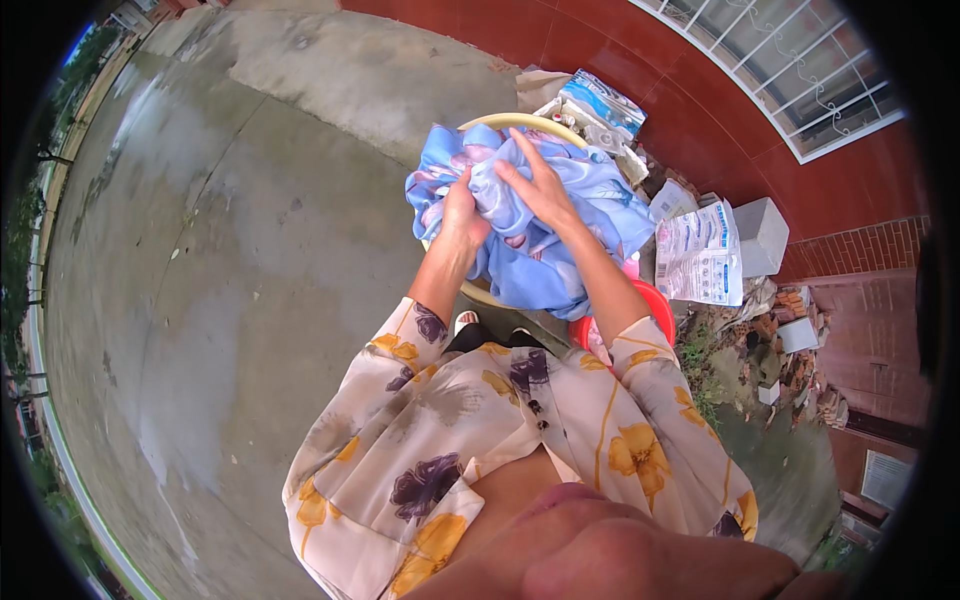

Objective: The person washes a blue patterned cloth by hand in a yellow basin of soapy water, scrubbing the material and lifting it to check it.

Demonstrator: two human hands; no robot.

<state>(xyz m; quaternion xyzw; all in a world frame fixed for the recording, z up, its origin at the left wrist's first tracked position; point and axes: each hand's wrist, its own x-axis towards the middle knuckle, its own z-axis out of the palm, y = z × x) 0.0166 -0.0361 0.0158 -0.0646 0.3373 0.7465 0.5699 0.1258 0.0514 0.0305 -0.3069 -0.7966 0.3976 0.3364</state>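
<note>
A large piece of light blue satiny fabric [590, 215] with pink floral patches is bunched up in front of me. It covers most of a cream-yellow basin [505, 120], whose rim shows at the far side and a little at the near side. My left hand [462, 212] is closed round a gathered fold on the fabric's left part. Opposite it, my right hand [538, 182] grips the same bunch, its fingers long over the cloth. Some fingertips are hidden in the folds. Whether anything else lies under the fabric cannot be seen.
A red bucket [655, 300] with pinkish cloth stands by my right forearm. To the right are a white printed bag [700, 252], a grey-white block [762, 236], and broken bricks [790, 305]. A blue-and-white package [603, 102] lies by the red wall [600, 45]. Concrete ground [230, 260] stretches left.
</note>
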